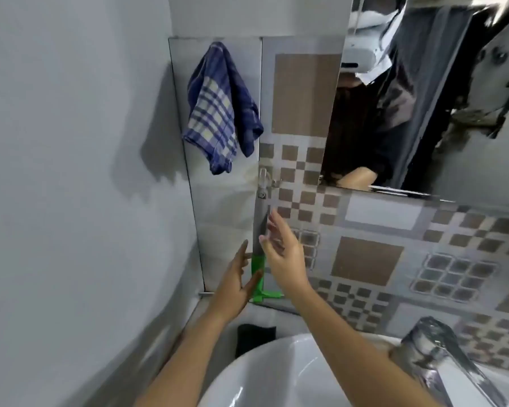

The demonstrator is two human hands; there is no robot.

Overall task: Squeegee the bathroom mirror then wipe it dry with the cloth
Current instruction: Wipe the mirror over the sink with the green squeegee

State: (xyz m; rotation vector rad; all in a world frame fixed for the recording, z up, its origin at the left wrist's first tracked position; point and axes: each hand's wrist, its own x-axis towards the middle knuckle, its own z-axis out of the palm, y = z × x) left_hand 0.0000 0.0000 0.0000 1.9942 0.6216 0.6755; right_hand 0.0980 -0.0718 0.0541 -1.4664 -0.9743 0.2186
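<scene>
**Both hands at the hanging squeegee, cloth above it**

The squeegee (259,259) hangs upright against the wall: a slim grey handle running down into bright green plastic, with a green crossbar head at the bottom, just above the basin ledge. Its top meets a small clear hook (263,179). The left hand (235,283) sits just left of the green part, fingers loosely spread, thumb lying across the plastic; no closed grasp shows. The right hand (282,257) is just right of the handle, fingers fanned apart and blurred, gripping nothing.

Up and left of the squeegee a soft blue-and-cream checked cloth (222,110) droops in folds over a pale glossy panel. Up and right hangs the mirror (423,98), its flat glass reflecting a dark-clothed person. Right of the squeegee the wall is glossy tile (365,259) patterned in brown and grey squares. Below it curve a smooth white ceramic basin (276,374) and a shiny chrome tap (441,351), blurred.
</scene>
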